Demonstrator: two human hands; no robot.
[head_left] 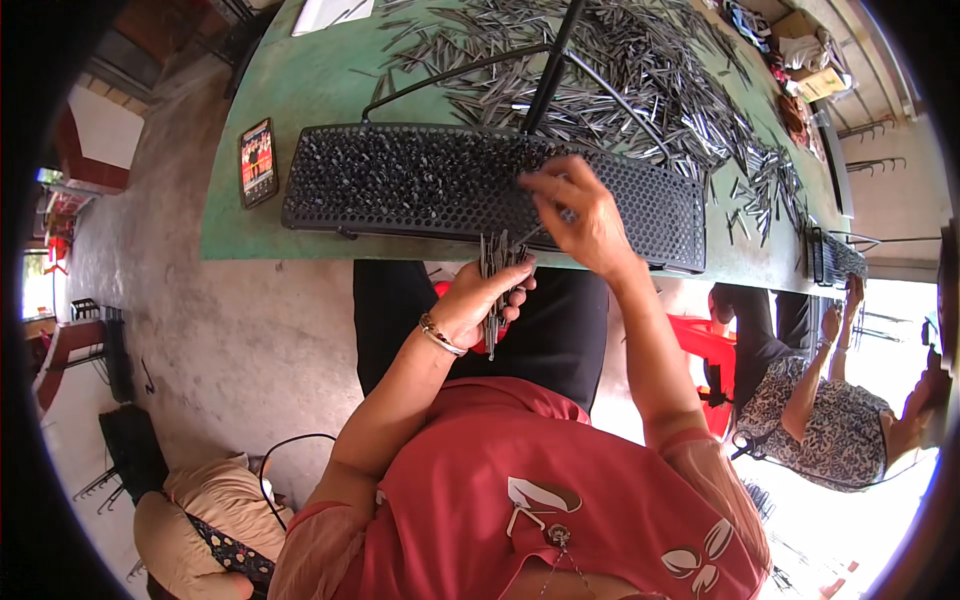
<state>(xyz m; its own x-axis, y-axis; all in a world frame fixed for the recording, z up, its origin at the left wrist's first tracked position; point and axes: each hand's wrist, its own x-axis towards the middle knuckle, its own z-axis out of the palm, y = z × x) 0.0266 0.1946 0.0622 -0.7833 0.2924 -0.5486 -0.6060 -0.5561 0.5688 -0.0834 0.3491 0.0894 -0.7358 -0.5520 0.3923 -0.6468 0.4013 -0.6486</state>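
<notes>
My left hand (468, 300), with bracelets at the wrist, is closed around a bundle of thin dark metal rods (494, 262) just below the table's front edge. My right hand (585, 215) is over a long black perforated rack (655, 210), its thumb and forefinger pinched together close to the holes. Whatever sits between those fingertips is too small to make out. Many rod ends (380, 170) fill the rack's holes from the left to about the middle. Toward the right end the holes show bare.
A large heap of similar rods (640, 70) spreads over the green table (290, 90) behind the rack's black metal frame (553, 75). A phone (258, 163) lies left of the rack. At the right, a co-worker (820, 420) has hands at another rack (838, 260).
</notes>
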